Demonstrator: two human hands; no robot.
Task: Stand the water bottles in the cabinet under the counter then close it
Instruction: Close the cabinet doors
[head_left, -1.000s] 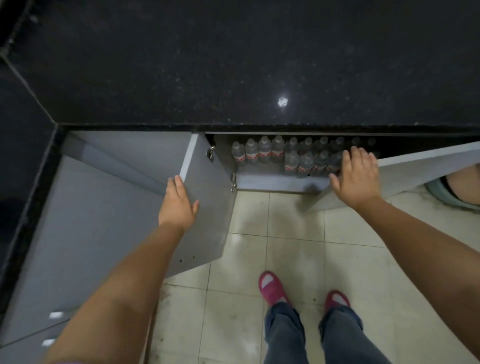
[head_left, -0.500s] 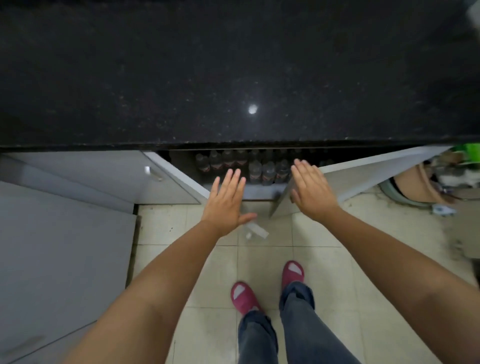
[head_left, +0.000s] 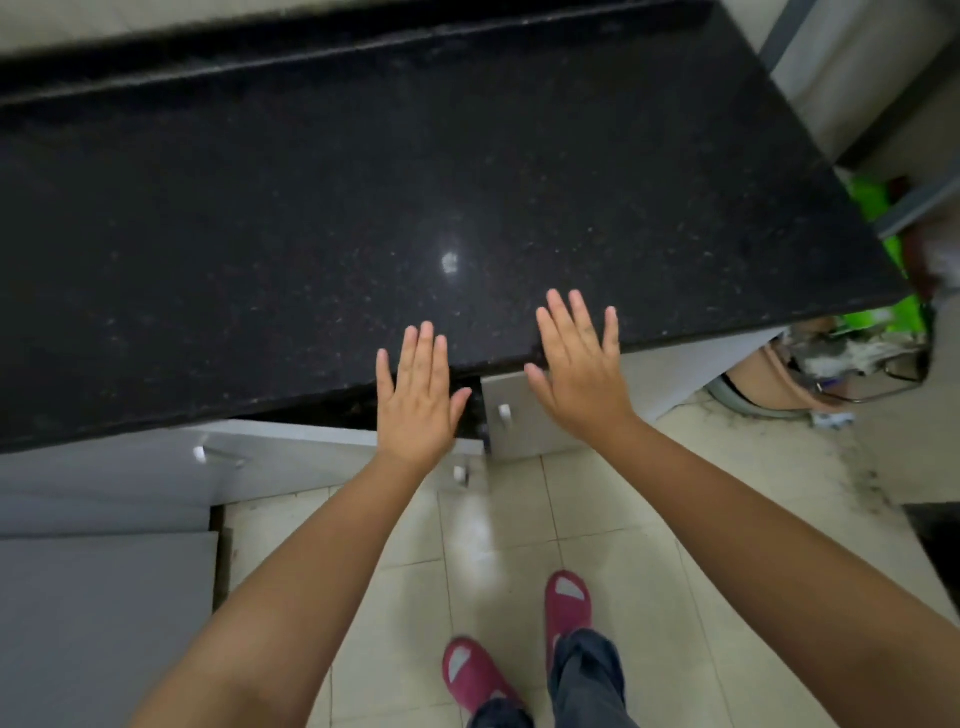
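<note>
Under the black speckled counter (head_left: 363, 208) the cabinet's two grey doors are swung almost to. The left door (head_left: 322, 441) still stands slightly out, with a dark gap beside the right door (head_left: 524, 421). My left hand (head_left: 415, 400) is flat with straight fingers at the left door's upper edge. My right hand (head_left: 579, 364) is flat with spread fingers against the right door's top, at the counter's rim. White knobs (head_left: 504, 413) show on the doors. The water bottles are hidden behind the doors.
Pale floor tiles (head_left: 467, 545) lie below, with my feet in red slippers (head_left: 566, 603). More grey cabinet fronts (head_left: 104, 597) run along the left. At the right stand a tan bag (head_left: 769, 379), green items (head_left: 883, 208) and clutter.
Both doors have swung nearly closed under my flat hands, and the bottles have gone out of sight. My view has risen over the counter.
</note>
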